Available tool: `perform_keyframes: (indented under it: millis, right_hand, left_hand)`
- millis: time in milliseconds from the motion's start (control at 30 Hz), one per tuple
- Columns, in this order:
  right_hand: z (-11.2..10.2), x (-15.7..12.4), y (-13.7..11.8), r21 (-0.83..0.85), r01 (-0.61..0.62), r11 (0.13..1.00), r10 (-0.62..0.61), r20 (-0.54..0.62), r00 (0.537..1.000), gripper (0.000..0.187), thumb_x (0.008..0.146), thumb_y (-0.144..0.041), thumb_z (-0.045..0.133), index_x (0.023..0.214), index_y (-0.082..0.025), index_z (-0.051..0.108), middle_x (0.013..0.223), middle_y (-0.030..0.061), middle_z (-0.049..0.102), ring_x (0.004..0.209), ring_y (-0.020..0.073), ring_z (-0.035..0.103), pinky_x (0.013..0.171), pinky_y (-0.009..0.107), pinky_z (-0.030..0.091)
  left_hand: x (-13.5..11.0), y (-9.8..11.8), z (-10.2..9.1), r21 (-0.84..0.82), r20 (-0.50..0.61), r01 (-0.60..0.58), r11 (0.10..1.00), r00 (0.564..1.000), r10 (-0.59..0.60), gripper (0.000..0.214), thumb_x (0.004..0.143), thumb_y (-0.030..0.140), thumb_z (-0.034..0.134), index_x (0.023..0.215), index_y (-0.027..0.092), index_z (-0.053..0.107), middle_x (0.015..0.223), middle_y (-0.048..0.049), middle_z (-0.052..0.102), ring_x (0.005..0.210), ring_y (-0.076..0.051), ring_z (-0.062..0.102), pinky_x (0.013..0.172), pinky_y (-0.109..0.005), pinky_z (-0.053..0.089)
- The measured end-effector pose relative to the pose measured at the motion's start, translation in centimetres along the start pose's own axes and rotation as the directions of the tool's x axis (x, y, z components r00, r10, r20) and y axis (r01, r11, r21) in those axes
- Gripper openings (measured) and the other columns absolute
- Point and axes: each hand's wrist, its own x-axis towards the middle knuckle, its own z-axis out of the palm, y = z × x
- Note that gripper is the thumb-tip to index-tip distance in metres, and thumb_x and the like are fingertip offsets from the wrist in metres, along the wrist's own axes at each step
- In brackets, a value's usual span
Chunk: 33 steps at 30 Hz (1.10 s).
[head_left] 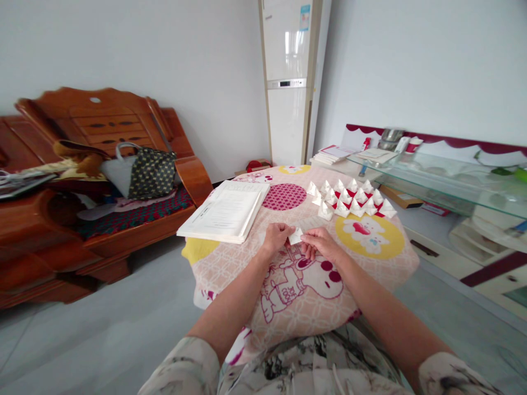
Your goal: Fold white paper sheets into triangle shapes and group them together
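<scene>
Between my two hands, just above the patterned tablecloth [313, 312], is a small piece of folded white paper [295, 236]. My left hand [276, 237] pinches its left side, and the fingers of my right hand [321, 243] pinch its right edge. To the left lies a stack of printed paper sheets [224, 211]. Beyond my right hand several folded white paper boats [342, 207] stand close together in rows, with red showing between them. A sheet of paper [313, 222] lies flat just behind my hands.
A glass-topped stand [453, 178] with cups and papers runs along the right wall. A carved wooden sofa [111, 120] with a dark patterned bag [152, 173] stands at left. A tall white air conditioner [288, 120] fills the corner behind the table.
</scene>
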Motion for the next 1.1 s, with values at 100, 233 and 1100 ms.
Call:
perform_keyframes:
  millis: [100,233,1100]
  right_hand:
    - [0.1,-0.1,-0.2,-0.009,0.001,1.000,-0.002,-0.010,1.000,0.041,0.074,-0.053,0.072,0.063,-0.014,0.064,0.053,0.0027,0.066,0.038,0.0116,0.058,0.037,0.020,0.045]
    - [0.0,-0.2,-0.2,-0.018,0.028,0.999,-0.028,-0.038,0.999,0.037,0.074,-0.049,0.069,0.059,-0.016,0.061,0.048,0.0008,0.062,0.035,0.0105,0.053,0.035,0.020,0.040]
    - [0.0,-0.1,0.0,-0.090,0.131,0.987,-0.142,-0.136,0.980,0.033,0.077,-0.043,0.063,0.057,-0.020,0.052,0.043,-0.0048,0.050,0.032,0.0081,0.041,0.033,0.021,0.028]
  left_hand:
    - [-0.2,0.3,0.1,-0.065,0.046,0.046,0.997,0.998,-0.043,0.036,0.082,0.040,0.066,0.059,0.014,0.057,0.046,0.0008,0.057,0.036,-0.008,0.049,0.040,-0.020,0.038]
    - [-0.5,0.6,0.1,-0.138,0.096,0.082,0.987,0.993,-0.069,0.042,0.081,0.051,0.068,0.065,0.013,0.062,0.052,-0.0020,0.062,0.041,-0.009,0.053,0.043,-0.020,0.043]
    - [-0.8,0.7,1.0,-0.144,0.135,0.176,0.974,0.978,-0.156,0.048,0.091,0.051,0.055,0.064,0.012,0.062,0.050,-0.0051,0.063,0.036,-0.010,0.054,0.039,-0.020,0.039]
